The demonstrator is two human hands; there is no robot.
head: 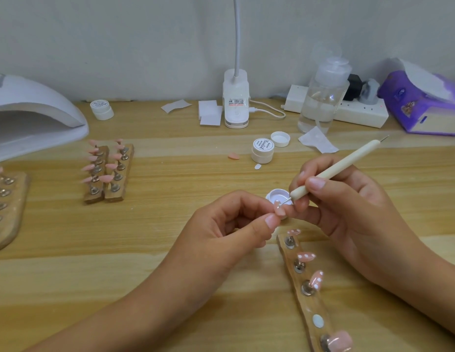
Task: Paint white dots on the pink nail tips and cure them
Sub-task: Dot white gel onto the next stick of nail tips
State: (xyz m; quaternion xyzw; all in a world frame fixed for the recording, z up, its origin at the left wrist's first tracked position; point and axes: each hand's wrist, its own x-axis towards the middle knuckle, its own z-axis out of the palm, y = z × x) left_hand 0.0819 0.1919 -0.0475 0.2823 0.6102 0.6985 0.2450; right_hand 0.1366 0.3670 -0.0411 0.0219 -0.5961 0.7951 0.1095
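My left hand point(236, 224) pinches one pink nail tip point(280, 210) between thumb and forefinger, right over the little open pot of white paint point(276, 196). My right hand point(348, 207) grips the dotting tool point(335, 171) like a pen, low on the shaft, its metal point touching or almost touching the tip's surface; I can't tell which.

The tip is a thin, light shell of plastic, glossy and curved, so I judge it will slip or flick away if I squeeze hard. It is best held by its side edges or its back end, which keeps my fingertips off the face where the dots go. Wet paint would smear at a touch, so once dotted it should be handled from underneath only. The tool is stiff and light; a low grip steadies the point, and my two hands resting against each other probably helps too.

Just in front of me lies the wooden stand point(307, 301), with three dotted tips point(306, 257) on its pegs, one bare pad point(318, 321) and a plain tip point(340, 341) at the near end — the bare pad is likely where this one belongs. The lamp point(30, 115) for curing sits far left, near two more stands of plain tips point(108, 171).
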